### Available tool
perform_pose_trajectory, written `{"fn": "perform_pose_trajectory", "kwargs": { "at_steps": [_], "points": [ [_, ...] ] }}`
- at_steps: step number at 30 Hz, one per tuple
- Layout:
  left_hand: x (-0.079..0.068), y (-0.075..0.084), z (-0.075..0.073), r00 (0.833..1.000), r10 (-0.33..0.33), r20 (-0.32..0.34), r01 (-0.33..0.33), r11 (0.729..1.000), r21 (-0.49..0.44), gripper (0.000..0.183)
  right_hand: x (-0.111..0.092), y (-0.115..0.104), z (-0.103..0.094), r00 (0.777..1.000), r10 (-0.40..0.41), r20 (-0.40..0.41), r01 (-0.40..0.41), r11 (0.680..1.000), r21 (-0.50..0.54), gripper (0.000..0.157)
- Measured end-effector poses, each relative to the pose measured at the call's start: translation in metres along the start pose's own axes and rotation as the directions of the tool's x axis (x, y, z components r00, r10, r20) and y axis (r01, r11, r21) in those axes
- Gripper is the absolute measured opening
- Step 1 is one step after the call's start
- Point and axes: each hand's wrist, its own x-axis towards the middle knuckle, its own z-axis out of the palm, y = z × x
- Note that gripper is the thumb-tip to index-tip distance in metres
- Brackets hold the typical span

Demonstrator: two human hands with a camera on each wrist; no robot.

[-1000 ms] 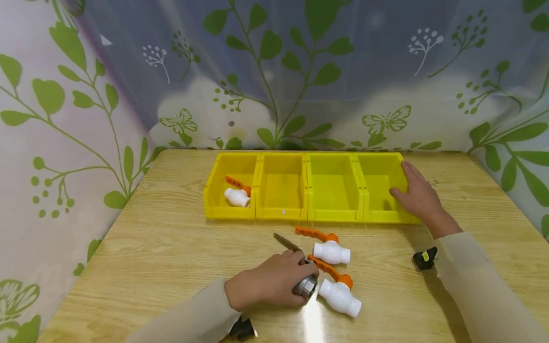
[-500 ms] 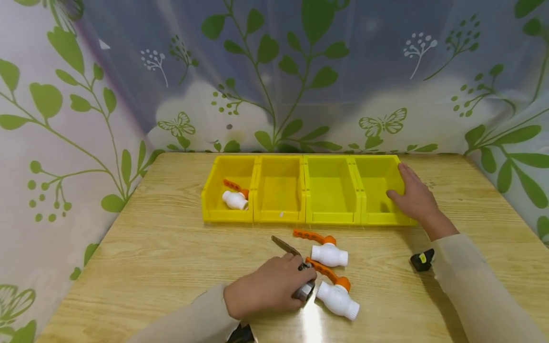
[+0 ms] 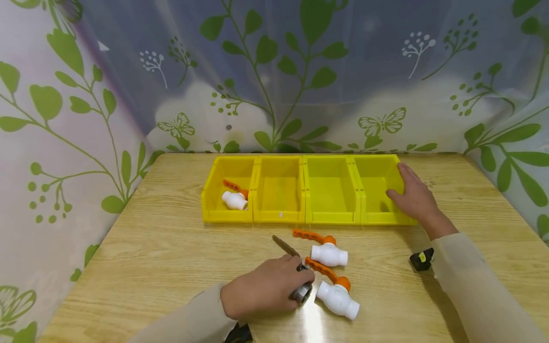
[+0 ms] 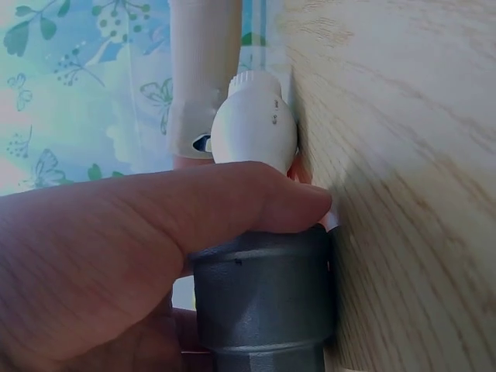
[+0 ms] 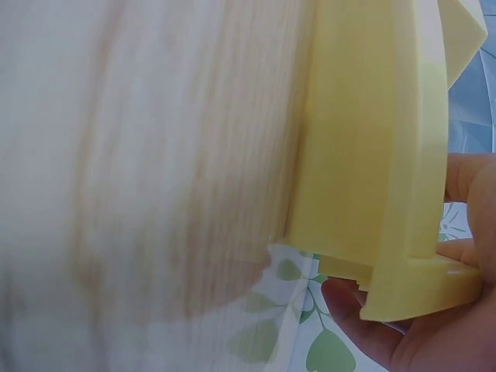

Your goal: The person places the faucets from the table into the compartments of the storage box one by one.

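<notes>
My left hand (image 3: 266, 288) grips a grey metal ball valve (image 3: 302, 293) low over the table, its flat lever pointing up and left. In the left wrist view, the thumb lies across the dark valve body (image 4: 263, 298). Just right of that hand lies a white plastic ball valve (image 3: 338, 301) with an orange handle; a similar white valve (image 3: 329, 255) lies behind it. My right hand (image 3: 416, 200) holds the side wall of the rightmost yellow bin (image 3: 388, 218), thumb inside and fingers outside. The right wrist view shows that hand around the bin's edge (image 5: 418, 155).
Several yellow bins stand joined in a row at the back of the wooden table (image 3: 171, 267). The leftmost bin (image 3: 227, 216) contains another white valve (image 3: 234, 200) with an orange handle. A patterned curtain (image 3: 274, 95) hangs behind the table.
My left hand has shifted slightly left with the metal valve, away from the near white valve. The right hand stays on the bin.
</notes>
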Motion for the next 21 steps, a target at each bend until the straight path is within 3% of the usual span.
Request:
{"fn": "perform_pose_trajectory", "kwargs": {
  "at_steps": [11,21],
  "points": [
    [-0.0016,-0.0029,-0.0014,0.998,0.044,-0.041,-0.042,0.998,0.044,0.032,0.0035,-0.0003,0.0004,1.0,0.017,-0.007,-0.017,1.0,-0.008,0.077],
    [-0.0038,-0.0052,-0.0096,0.999,0.035,-0.004,-0.035,0.999,0.022,0.029,0.0033,-0.0007,-0.0005,0.999,0.03,0.016,-0.03,1.0,0.004,0.078]
  ]
}}
